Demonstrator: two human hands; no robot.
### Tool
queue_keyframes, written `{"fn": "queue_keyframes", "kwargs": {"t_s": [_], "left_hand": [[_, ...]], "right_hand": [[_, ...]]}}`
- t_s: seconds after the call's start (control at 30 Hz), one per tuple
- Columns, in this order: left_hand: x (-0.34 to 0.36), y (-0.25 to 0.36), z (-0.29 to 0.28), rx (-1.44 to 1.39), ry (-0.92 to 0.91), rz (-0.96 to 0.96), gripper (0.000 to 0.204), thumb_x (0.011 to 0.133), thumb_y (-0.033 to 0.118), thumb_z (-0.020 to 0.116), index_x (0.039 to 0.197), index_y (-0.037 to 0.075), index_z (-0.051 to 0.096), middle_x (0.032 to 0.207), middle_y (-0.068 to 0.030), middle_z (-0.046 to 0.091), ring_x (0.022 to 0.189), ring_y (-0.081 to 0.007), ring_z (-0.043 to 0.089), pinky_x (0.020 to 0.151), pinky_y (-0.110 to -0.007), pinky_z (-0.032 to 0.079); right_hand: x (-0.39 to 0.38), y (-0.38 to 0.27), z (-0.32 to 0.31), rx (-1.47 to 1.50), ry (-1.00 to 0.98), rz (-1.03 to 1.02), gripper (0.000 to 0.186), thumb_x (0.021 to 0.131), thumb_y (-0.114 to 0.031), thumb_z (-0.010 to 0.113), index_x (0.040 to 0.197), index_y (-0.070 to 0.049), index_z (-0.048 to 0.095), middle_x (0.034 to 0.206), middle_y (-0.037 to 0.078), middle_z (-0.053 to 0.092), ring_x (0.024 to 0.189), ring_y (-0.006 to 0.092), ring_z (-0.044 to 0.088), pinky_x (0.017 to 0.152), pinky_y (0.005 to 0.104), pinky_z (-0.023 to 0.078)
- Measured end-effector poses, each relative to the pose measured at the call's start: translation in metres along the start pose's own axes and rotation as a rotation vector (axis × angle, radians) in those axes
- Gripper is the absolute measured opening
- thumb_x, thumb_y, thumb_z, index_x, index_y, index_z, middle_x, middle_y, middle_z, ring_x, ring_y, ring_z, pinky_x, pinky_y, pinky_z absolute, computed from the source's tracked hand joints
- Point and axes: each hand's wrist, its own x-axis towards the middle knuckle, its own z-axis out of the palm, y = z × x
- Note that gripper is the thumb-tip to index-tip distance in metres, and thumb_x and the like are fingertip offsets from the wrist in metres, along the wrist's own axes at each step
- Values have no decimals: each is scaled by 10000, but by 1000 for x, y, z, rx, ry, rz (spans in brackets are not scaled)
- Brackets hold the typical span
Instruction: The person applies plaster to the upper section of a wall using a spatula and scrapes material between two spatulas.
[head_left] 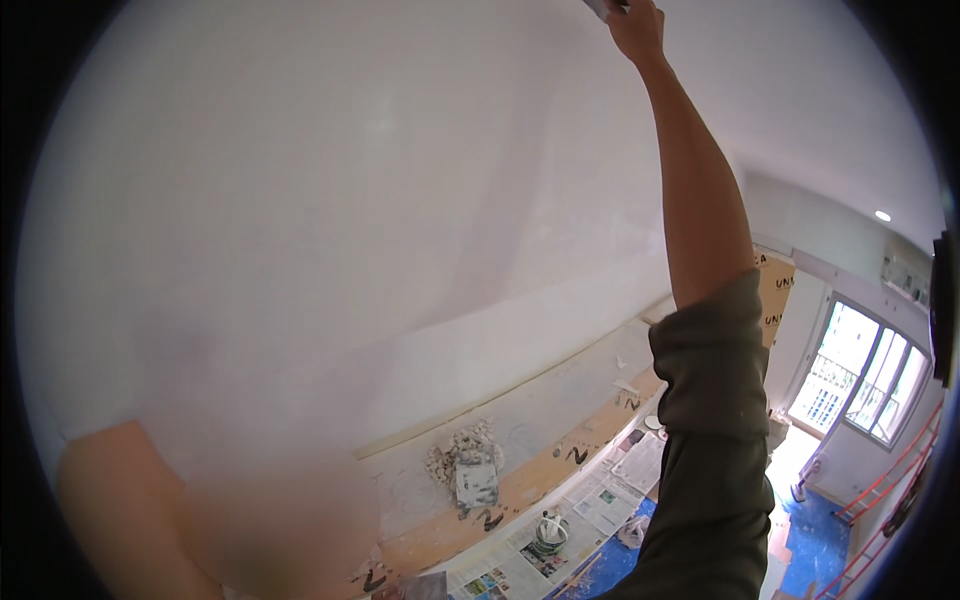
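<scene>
My right arm stretches up past the white wall (300,200). At the top edge of the view, my right hand (638,28) is closed round a grey flat tool (597,8). Most of that tool is cut off by the frame, so I cannot tell its exact kind. A large skin-toned shape (125,490) fills the lower left, heavily blurred on its right side. It may be my left hand and arm, but no fingers can be made out.
Below the wall runs a long ledge (540,455) with a heap of pale rubble (465,445) and a plaster-smeared grey block (477,482). Newspaper (600,505), a tub (550,535) and blue sheeting (815,540) lie lower. At right are red ladders (890,490), a cardboard box (775,290) and a window (850,370).
</scene>
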Motion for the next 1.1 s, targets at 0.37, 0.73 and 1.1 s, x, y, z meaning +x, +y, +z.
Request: {"fn": "queue_keyframes", "kwargs": {"t_s": [0.37,0.73,1.1], "left_hand": [[14,26,2,-107,46,-31,419,926,273,543,1297,83,504,1197,-105,563,1090,-200,529,935,-396,443],[26,28,-5,-175,63,-58,398,924,258,541,1279,81,511,1181,-103,567,1074,-202,537,922,-397,449],[32,19,-8,-196,59,-58,378,922,242,539,1262,79,519,1165,-100,570,1057,-204,546,908,-398,455]], "right_hand": [[16,-20,47,-27,-9,-184,224,807,-26,561,983,-19,698,929,248,649,880,411,628,759,438,499],[5,-33,47,-130,-296,19,325,806,25,499,1067,-28,686,745,231,636,582,264,521,569,389,407],[-39,-46,33,12,-331,-95,327,819,40,518,1097,-30,674,943,219,675,788,347,655,703,386,490]]}}
